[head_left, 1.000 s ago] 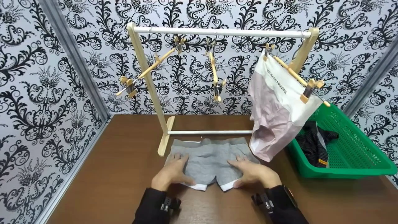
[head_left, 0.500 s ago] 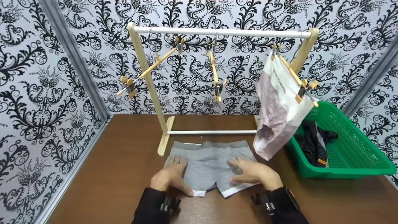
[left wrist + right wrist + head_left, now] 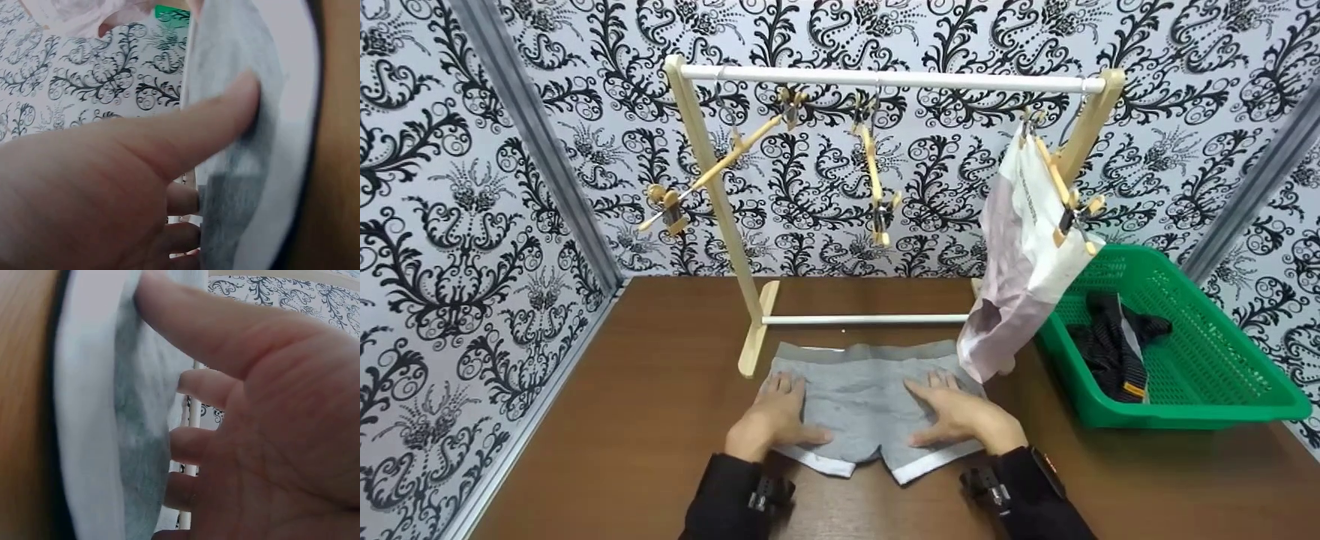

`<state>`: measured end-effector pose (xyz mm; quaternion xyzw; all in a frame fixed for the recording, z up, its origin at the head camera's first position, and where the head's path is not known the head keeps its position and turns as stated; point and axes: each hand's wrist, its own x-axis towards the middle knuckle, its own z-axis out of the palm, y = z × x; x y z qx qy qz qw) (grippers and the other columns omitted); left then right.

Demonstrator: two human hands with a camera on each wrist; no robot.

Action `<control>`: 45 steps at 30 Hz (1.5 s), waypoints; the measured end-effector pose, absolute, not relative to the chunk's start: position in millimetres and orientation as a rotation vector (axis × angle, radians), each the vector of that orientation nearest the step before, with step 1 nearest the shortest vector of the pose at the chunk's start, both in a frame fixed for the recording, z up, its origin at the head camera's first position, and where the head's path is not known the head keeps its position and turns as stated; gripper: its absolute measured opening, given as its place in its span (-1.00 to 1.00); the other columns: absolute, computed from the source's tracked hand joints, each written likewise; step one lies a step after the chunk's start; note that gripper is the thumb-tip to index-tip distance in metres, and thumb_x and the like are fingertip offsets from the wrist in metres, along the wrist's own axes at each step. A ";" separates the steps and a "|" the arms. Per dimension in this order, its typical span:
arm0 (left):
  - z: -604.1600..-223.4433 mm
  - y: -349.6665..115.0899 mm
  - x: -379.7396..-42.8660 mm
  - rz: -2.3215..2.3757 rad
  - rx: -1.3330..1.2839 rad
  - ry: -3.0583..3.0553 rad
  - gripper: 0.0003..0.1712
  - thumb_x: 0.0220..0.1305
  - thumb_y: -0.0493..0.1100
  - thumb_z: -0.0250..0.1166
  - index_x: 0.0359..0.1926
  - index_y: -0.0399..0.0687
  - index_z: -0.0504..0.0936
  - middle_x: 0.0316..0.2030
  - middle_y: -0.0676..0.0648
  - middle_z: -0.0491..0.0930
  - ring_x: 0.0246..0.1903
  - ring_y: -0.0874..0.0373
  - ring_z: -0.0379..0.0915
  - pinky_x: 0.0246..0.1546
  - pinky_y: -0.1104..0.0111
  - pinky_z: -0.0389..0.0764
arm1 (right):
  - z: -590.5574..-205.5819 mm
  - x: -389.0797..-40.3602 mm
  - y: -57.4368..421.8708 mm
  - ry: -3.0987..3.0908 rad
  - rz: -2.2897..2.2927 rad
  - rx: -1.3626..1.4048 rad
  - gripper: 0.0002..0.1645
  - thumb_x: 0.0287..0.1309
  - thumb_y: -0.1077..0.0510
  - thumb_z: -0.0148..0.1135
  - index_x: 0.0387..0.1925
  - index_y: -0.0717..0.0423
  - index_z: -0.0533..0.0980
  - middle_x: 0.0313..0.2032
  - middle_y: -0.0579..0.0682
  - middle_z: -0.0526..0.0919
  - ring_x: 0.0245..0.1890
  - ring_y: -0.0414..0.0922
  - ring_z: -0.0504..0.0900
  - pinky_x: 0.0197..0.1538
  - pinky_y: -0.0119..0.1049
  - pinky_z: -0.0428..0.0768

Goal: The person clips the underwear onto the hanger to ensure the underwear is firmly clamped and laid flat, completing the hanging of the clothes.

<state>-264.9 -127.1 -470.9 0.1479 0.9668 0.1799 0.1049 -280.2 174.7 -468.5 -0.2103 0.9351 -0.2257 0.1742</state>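
Grey shorts (image 3: 866,409) with white leg hems are lying flat on the brown table (image 3: 652,427), right in front of a little wooden clothes rack (image 3: 720,210), waistband toward the rack and legs toward the person. Both hands are on them, palms down: left hand (image 3: 781,416) on the left leg, right hand (image 3: 960,412) on the right one, fingers fairly straight and thumbs stuck out inward. So it's resting on the cloth, not grabbing it. There's some light wrinkling in the middle.

Up on the rack's white rail, the left hanger (image 3: 735,154) and middle hanger (image 3: 874,169) just have their clips on, and the right one holds pink-and-white underpants (image 3: 1016,259). Can't tell if those touch the shorts' corner. Off to the right is a green plastic basket (image 3: 1192,415) with a dark striped garment (image 3: 1121,349) inside.
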 end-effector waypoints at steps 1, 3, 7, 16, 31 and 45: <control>-469.8 -127.9 -265.0 0.508 0.438 2.841 0.23 0.06 0.23 0.53 0.44 -0.53 0.18 0.45 -0.54 0.07 0.48 -0.39 -0.09 0.48 -0.06 -0.03 | -467.3 -279.8 173.7 2.641 -0.644 -0.595 0.13 0.04 -0.06 0.55 0.52 0.18 0.18 0.46 0.59 -0.10 0.47 0.49 -0.20 0.46 0.32 -0.13; -468.7 -130.2 -265.3 0.496 0.437 2.831 0.30 -0.01 0.24 0.57 0.45 -0.53 0.15 0.46 -0.54 0.05 0.49 -0.38 -0.12 0.49 -0.04 -0.05 | -465.8 -279.7 171.6 2.632 -0.633 -0.597 0.14 0.03 -0.08 0.55 0.52 0.18 0.19 0.45 0.61 -0.12 0.45 0.54 -0.23 0.43 0.37 -0.16; -467.6 -135.1 -263.9 0.474 0.471 2.835 0.38 -0.11 0.24 0.63 0.45 -0.54 0.13 0.45 -0.56 0.04 0.49 -0.40 -0.12 0.49 -0.04 -0.07 | -465.0 -280.0 167.2 2.621 -0.616 -0.584 0.16 0.03 -0.10 0.55 0.54 0.15 0.17 0.47 0.59 -0.19 0.43 0.58 -0.27 0.41 0.42 -0.21; -475.5 -138.9 -260.4 0.480 0.477 2.834 0.41 -0.17 0.25 0.65 0.46 -0.50 0.13 0.46 -0.53 0.03 0.49 -0.40 -0.14 0.49 -0.07 -0.06 | -470.3 -275.8 163.7 2.627 -0.552 -0.525 0.20 -0.01 -0.18 0.56 0.55 0.05 0.16 0.50 0.51 -0.21 0.44 0.55 -0.30 0.34 0.51 -0.24; -473.6 -140.9 -257.5 0.613 0.404 2.751 0.38 -0.09 0.23 0.63 0.49 -0.46 0.10 0.49 -0.54 -0.08 0.52 -0.37 -0.24 0.49 -0.08 -0.08 | -472.2 -272.2 162.9 2.644 -0.555 -0.580 0.19 -0.01 -0.21 0.55 0.53 0.12 0.19 0.48 0.56 -0.18 0.42 0.61 -0.26 0.37 0.49 -0.16; -408.2 -166.2 -249.8 1.513 0.407 3.049 0.05 0.33 0.07 0.38 0.58 -0.23 -0.01 0.50 -0.32 0.11 0.46 -0.20 0.08 0.45 -0.05 0.08 | -447.0 -264.9 140.9 2.780 -0.791 -0.890 -0.04 0.35 -0.16 0.25 0.57 0.13 0.08 0.48 0.47 -0.06 0.47 0.44 -0.05 0.45 0.33 -0.09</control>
